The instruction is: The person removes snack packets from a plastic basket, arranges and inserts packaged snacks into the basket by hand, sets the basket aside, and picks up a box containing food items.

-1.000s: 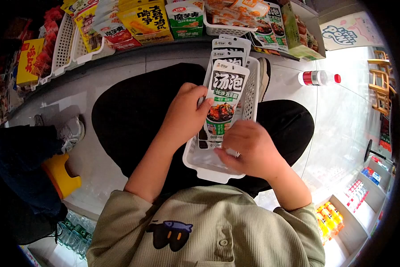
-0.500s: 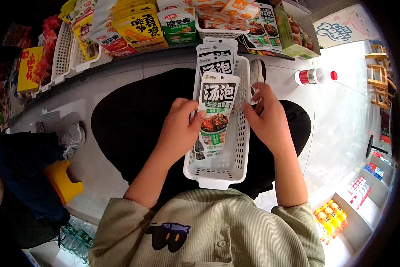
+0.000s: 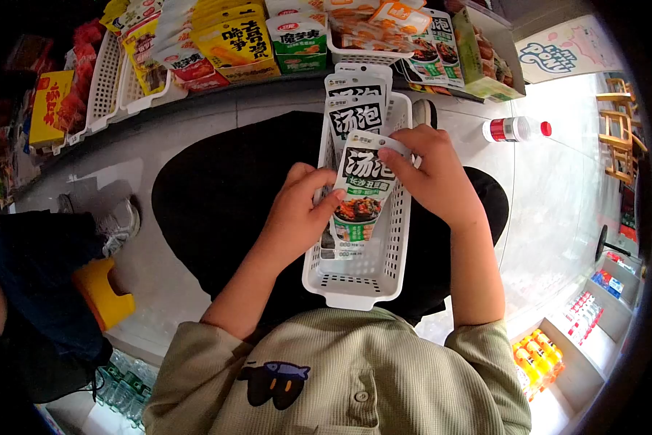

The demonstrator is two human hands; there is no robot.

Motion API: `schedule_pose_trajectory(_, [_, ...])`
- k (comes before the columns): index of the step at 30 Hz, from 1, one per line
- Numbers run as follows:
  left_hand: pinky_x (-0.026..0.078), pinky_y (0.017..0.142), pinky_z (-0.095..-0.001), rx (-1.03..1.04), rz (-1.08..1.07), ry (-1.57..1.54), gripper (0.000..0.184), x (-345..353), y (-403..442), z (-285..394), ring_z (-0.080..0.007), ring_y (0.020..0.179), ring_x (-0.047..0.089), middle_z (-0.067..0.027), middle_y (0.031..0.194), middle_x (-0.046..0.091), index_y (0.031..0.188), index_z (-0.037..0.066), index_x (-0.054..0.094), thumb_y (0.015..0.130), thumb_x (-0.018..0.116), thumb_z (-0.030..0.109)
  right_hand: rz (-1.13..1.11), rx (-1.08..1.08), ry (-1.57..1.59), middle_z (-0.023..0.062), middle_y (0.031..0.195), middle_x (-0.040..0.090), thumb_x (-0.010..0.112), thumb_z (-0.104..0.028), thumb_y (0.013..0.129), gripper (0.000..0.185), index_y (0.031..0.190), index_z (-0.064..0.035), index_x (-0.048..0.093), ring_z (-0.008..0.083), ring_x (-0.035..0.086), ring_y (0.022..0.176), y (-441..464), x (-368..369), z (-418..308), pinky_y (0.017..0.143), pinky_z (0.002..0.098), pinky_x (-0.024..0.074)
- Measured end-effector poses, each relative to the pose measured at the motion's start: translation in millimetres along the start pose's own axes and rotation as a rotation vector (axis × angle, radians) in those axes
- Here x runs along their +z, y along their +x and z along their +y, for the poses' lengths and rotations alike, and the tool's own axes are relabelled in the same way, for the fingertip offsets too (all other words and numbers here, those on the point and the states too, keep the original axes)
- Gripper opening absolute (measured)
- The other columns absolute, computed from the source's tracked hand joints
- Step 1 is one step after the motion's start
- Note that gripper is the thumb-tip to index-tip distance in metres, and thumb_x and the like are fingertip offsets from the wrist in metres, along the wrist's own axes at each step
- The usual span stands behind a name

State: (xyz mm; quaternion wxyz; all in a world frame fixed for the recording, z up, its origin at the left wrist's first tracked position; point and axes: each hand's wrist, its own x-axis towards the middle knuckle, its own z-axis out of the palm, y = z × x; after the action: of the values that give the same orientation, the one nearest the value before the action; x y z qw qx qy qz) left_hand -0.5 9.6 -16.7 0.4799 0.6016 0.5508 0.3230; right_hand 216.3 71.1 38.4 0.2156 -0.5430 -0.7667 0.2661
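A white perforated plastic basket (image 3: 358, 290) rests in my lap, with white snack packets (image 3: 356, 119) standing in a row toward its far end. The front snack packet (image 3: 360, 210), printed with a bowl of food, tilts to the right above the basket's near half. My left hand (image 3: 304, 210) pinches that packet's left edge between thumb and fingers. At its upper right corner, my right hand (image 3: 431, 170) grips the same packet with thumb and forefinger. The lower ends of the packets behind are partly hidden.
Ahead, a low shelf holds yellow snack packets (image 3: 231, 43), green ones (image 3: 297, 43) and a carton (image 3: 485, 61). A bottle with a red cap (image 3: 514, 130) lies on the floor at right. A person's shoe (image 3: 119, 228) and a yellow stool (image 3: 105, 293) are at left.
My right hand has moved left from beside the basket's rim and taken hold of the front packet's top corner. The packet has tilted and shifted slightly right.
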Motion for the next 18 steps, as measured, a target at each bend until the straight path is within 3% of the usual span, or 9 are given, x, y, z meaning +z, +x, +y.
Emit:
schedule_pose_trajectory(2, [0.047, 0.071, -0.0312, -0.023, -0.016, 0.007, 0.02, -0.8, -0.3, 1.5, -0.0206, 0.082, 0.055, -0.0094, 0.095, 0.052, 0.105, 0.001, 0.063, 0.088, 0.071, 0.01, -0.081, 0.021, 0.03, 0.0171, 0.066, 0.06, 0.067, -0.021, 0.088, 0.023, 0.084, 0.0013, 0.07, 0.0345, 0.056, 0.071, 2.4, -4.3, -2.9, 0.074, 0.0436, 0.0417])
schedule_pose_trajectory(6, [0.046, 0.072, -0.0296, -0.066, -0.045, -0.006, 0.02, -1.1, 1.0, 5.3, -0.0185, 0.085, 0.054, -0.0076, 0.094, 0.051, 0.103, 0.001, 0.063, 0.086, 0.072, 0.006, -0.125, 0.103, 0.185, 0.0197, 0.063, 0.059, 0.065, -0.021, 0.091, 0.026, 0.081, 0.003, 0.068, 0.0358, 0.055, 0.07, 3.2, -6.2, -1.9, 0.071, 0.0432, 0.0429])
schedule_pose_trajectory(11, [0.046, 0.072, -0.0301, -0.065, -0.039, 0.0, 0.02, 0.1, 0.7, 3.9, -0.0185, 0.084, 0.053, -0.0073, 0.093, 0.05, 0.102, 0.001, 0.064, 0.085, 0.073, 0.006, -0.266, 0.166, 0.177, 0.0225, 0.075, 0.062, 0.064, -0.018, 0.09, 0.023, 0.09, 0.005, 0.067, 0.0372, 0.057, 0.076, 3.7, -10.5, 0.6, 0.074, 0.0426, 0.0462])
schedule_pose_trajectory(18, [0.048, 0.075, -0.03, -0.136, -0.045, -0.111, 0.026, -0.7, 0.9, 6.8, -0.0199, 0.086, 0.058, -0.0084, 0.097, 0.055, 0.106, 0.0, 0.066, 0.083, 0.076, 0.007, -0.235, 0.08, 0.184, 0.0219, 0.088, 0.065, 0.066, -0.007, 0.083, 0.018, 0.098, 0.0037, 0.068, 0.0378, 0.06, 0.087, 0.1, -8.3, 1.3, 0.081, 0.0423, 0.0477])
